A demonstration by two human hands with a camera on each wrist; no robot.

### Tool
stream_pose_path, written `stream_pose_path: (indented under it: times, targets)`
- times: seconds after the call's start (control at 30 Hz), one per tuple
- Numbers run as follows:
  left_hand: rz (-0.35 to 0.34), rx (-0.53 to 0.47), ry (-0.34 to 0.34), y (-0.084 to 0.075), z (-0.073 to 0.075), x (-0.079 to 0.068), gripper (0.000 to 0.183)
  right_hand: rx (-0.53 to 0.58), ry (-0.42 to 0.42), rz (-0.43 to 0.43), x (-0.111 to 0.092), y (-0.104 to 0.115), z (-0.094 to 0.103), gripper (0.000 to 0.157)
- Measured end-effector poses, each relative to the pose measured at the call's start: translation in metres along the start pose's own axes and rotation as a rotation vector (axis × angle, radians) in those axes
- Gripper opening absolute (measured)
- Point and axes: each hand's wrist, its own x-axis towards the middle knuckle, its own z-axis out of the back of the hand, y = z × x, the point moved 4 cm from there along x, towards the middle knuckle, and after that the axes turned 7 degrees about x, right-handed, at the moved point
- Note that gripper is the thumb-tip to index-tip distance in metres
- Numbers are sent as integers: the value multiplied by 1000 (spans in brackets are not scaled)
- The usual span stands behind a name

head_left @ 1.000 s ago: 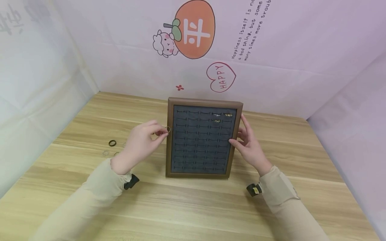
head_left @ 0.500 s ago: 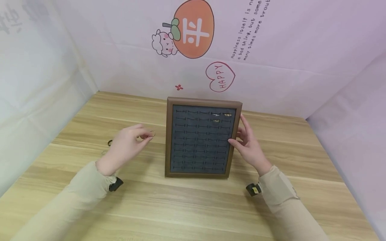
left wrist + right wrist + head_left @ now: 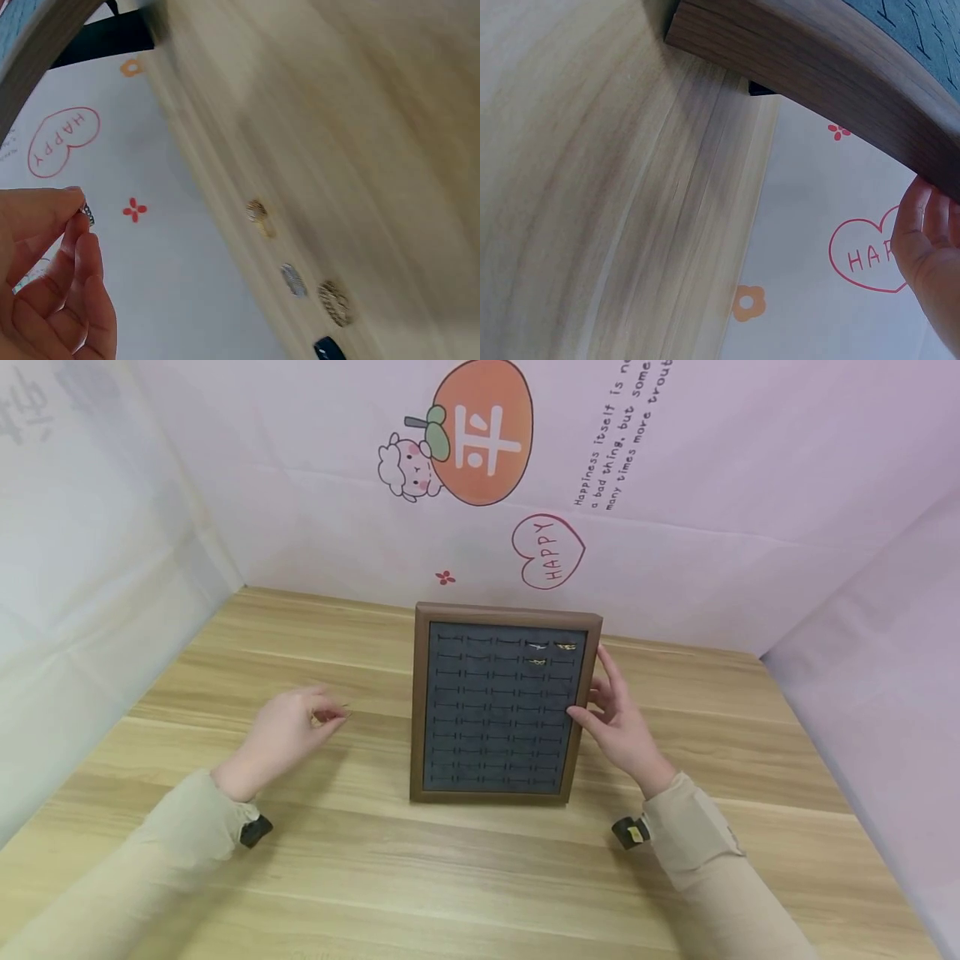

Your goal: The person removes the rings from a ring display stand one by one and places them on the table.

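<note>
Well off the frame's edge [image 3: 420,702], the left hand [image 3: 279,732] pinches a ring [image 3: 88,216].

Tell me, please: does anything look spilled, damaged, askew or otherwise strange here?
Nothing looks spilled, and the ring board shows no visible damage. Only the printed backdrop looks odd: in the head view, its word HAPPY reads sideways, as if hung on its side.

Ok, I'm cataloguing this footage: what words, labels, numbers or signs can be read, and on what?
"HAPPY": red heart on rear backdrop.
"Happiness itself is n… a bad thing, but some… many times more trou…": same backdrop, cut off.
Orange printed fruit: white character, sideways, not surely readable.
Left backdrop: characters too blurred.
Right wrist camera: yellow label too small.
</note>
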Motion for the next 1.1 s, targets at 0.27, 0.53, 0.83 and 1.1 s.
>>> stream_pose_path:
  times: [0.27, 0.53, 0.83, 1.1]
  targets:
    - [-2, 8, 85, 13, -5, -3, 6, 4, 4, 16, 1, 0, 1, 88]
    - [-9, 14, 141, 19, -10, -5, 5, 5, 12, 23, 1, -2, 1, 89]
    - [-27, 43, 180, 20, -16, -8, 2, 3, 11, 17, 1, -2, 2, 90]
    - [-21, 60, 216, 21, -19, -10, 3, 7, 4, 15, 0, -1, 1, 88]
